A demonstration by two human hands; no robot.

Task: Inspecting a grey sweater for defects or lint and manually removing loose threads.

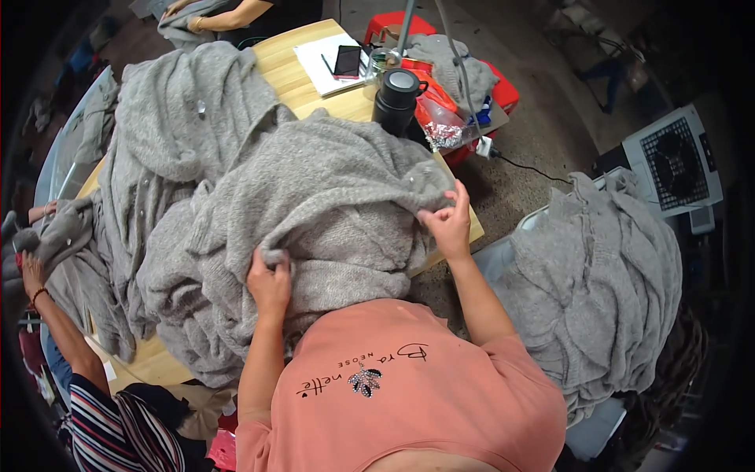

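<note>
A grey knit garment (330,169) lies spread and folded over on the heap in front of me. My left hand (269,285) is closed on a bunched edge of it, close to my body. Farther right, my right hand (450,223) pinches the same garment's edge between thumb and fingers, near the table's right side. Between my hands the cloth sags in a loose fold. Under it lie more grey knits (338,283), so where one piece ends is hard to make out.
A black flask (395,101) stands just behind the garment. Beyond lie a phone (347,61) and paper (311,59) on the wooden table (283,51). Grey knits (594,283) fill a bin at right. Co-workers' hands (31,271) handle grey cloth at far left and at the back.
</note>
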